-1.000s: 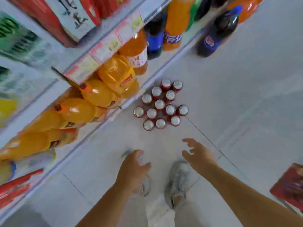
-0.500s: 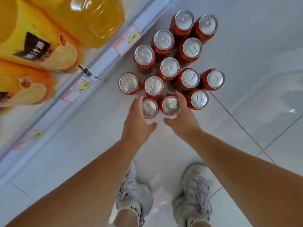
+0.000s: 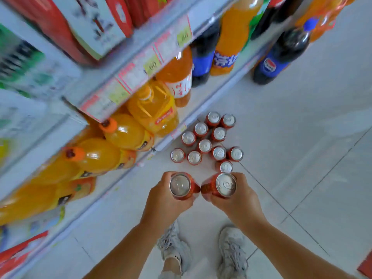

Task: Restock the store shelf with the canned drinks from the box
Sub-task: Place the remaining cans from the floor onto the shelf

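Two red cans, off the floor since half a second ago: left can point(image 3: 180, 185) gripped by the left hand point(image 3: 163, 202), right can point(image 3: 225, 185) by the right hand point(image 3: 241, 204), both upright at lower centre; eleven floor cans point(image 3: 205, 146) remain mid-frame beside the shelf point(image 3: 201, 105), shelving likely next.

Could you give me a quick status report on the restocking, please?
Left hand grips one red can, right hand grips a second can. Eleven cans on floor beside shelf. Orange bottles crowd its lower tiers.
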A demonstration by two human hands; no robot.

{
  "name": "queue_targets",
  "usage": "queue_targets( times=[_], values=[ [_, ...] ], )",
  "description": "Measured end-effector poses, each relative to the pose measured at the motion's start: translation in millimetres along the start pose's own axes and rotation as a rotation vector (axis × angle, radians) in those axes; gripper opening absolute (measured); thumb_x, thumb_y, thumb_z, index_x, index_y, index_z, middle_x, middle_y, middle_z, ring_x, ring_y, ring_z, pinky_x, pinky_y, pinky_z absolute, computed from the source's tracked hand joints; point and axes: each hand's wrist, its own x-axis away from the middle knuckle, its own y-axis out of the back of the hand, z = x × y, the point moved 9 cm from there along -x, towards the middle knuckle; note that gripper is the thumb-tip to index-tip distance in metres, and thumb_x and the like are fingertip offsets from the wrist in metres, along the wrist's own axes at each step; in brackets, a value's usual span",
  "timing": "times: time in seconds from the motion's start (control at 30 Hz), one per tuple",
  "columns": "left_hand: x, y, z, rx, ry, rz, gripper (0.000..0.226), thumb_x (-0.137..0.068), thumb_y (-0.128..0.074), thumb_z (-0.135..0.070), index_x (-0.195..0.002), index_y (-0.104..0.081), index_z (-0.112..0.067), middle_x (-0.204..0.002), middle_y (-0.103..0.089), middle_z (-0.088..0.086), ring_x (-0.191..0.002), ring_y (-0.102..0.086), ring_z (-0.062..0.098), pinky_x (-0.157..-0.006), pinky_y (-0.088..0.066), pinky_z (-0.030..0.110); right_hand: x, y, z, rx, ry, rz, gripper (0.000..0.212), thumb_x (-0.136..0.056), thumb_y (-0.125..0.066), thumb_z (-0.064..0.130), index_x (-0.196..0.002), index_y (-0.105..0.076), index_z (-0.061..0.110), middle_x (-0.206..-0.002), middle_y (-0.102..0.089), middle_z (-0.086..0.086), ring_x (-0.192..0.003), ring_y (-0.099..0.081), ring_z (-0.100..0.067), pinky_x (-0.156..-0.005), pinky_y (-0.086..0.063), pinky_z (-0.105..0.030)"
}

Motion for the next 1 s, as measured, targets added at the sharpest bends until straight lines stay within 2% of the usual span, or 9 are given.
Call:
queue_targets(
  times=[0.2, 0.27, 0.33, 0.4, 0.47, 0.63, 0.73, 0.83, 1.0],
  values=[
    [150.9, 162.5, -155.8, 0.087, -0.121, -0.131, 0.065, -0.056, -0.089, -0.048, -0.103, -0.045, -0.035, -0.095, -0.066, -0.017, -0.086, -0.063, -0.001, -0.068, -0.047, 0.016, 167.7, 119.3, 172.3, -0.025, 0.191, 0.041, 0.06, -0.056, -0.088, 0.04, -0.101, -0.049, 0.034, -0.092, -0.066, 0.016, -0.085, -0.06, 0.001, -0.066, -0.048, -0.02],
    [203.3, 213.6, -199.1, 0.107, -0.16, -0.188, 0.066, -0.056, -0.089, -0.045, -0.103, -0.044, -0.035, -0.094, -0.066, -0.015, -0.085, -0.064, 0.003, -0.065, -0.045, 0.016, 227.6, 152.1, 230.1, -0.016, 0.296, 0.052, 0.06, -0.054, -0.088, 0.038, -0.1, -0.05, 0.036, -0.09, -0.067, 0.015, -0.086, -0.064, -0.006, -0.07, -0.054, -0.031],
    [257.8, 262.9, -233.6, 0.139, -0.209, -0.269, 0.067, -0.054, -0.09, -0.045, -0.099, -0.042, -0.036, -0.09, -0.066, -0.013, -0.081, -0.064, 0.005, -0.064, -0.046, 0.02, 287.3, 177.0, 283.5, -0.04, 0.409, 0.082, 0.049, -0.053, -0.085, 0.03, -0.092, -0.055, 0.033, -0.077, -0.07, 0.007, -0.069, -0.067, -0.011, -0.06, -0.057, -0.035],
    [310.5, 310.5, -258.0, 0.184, -0.241, -0.355, 0.066, -0.054, -0.091, -0.044, -0.099, -0.043, -0.034, -0.09, -0.068, -0.012, -0.081, -0.065, 0.004, -0.069, -0.05, 0.026, 343.7, 192.4, 330.0, -0.068, 0.515, 0.136, 0.035, -0.062, -0.083, 0.015, -0.081, -0.055, 0.026, -0.059, -0.067, 0.004, -0.047, -0.061, -0.004, -0.044, -0.049, -0.021],
    [361.8, 355.4, -275.0, 0.241, -0.264, -0.438, 0.063, -0.055, -0.091, -0.038, -0.1, -0.047, -0.033, -0.089, -0.069, -0.012, -0.08, -0.065, 0.003, -0.069, -0.05, 0.025, 396.3, 203.3, 370.8, -0.086, 0.644, 0.155, 0.041, -0.067, -0.083, 0.01, -0.085, -0.052, 0.029, -0.061, -0.066, 0.015, -0.051, -0.059, 0.008, -0.044, -0.04, -0.005],
    [473.4, 454.9, -281.1, 0.403, -0.389, -0.663, 0.062, -0.054, -0.091, -0.02, -0.102, -0.053, -0.03, -0.09, -0.069, -0.021, -0.082, -0.066, -0.001, -0.069, -0.05, 0.016, 500.0, 190.2, 453.0, -0.076, 0.919, 0.214, 0.05, -0.066, -0.087, 0.023, -0.096, -0.05, 0.037, -0.089, -0.063, 0.022, -0.077, -0.058, 0.018, -0.064, -0.041, -0.001],
    [534.2, 513.7, -263.2, 0.409, -0.418, -0.829, 0.06, -0.049, -0.084, -0.043, -0.1, -0.051, -0.041, -0.093, -0.064, -0.035, -0.083, -0.062, -0.012, -0.069, -0.044, 0.005, 560.3, 163.1, 498.3, -0.056, 1.076, 0.208, 0.056, -0.057, -0.084, 0.045, -0.102, -0.051, 0.042, -0.095, -0.066, 0.02, -0.082, -0.063, 0.005, -0.071, -0.045, -0.015],
    [586.3, 570.3, -229.8, 0.366, -0.404, -0.985, 0.061, -0.048, -0.078, -0.053, -0.099, -0.051, -0.035, -0.089, -0.066, -0.029, -0.079, -0.061, -0.012, -0.065, -0.042, 0.004, 616.6, 127.3, 539.5, -0.101, 1.188, 0.225, 0.052, -0.067, -0.085, 0.028, -0.103, -0.052, 0.042, -0.096, -0.064, 0.021, -0.085, -0.06, 0.012, -0.069, -0.044, -0.006],
    [652.3, 653.0, -159.9, 0.316, -0.358, -1.156, 0.052, -0.06, -0.087, -0.041, -0.097, -0.051, -0.038, -0.086, -0.065, -0.025, -0.078, -0.058, -0.018, -0.064, -0.039, 0.0, 690.1, 54.5, 602.4, -0.15, 1.331, 0.295, 0.046, -0.07, -0.082, 0.02, -0.099, -0.052, 0.038, -0.098, -0.062, 0.02, -0.085, -0.057, 0.017, -0.068, -0.041, -0.001]
  ],
)
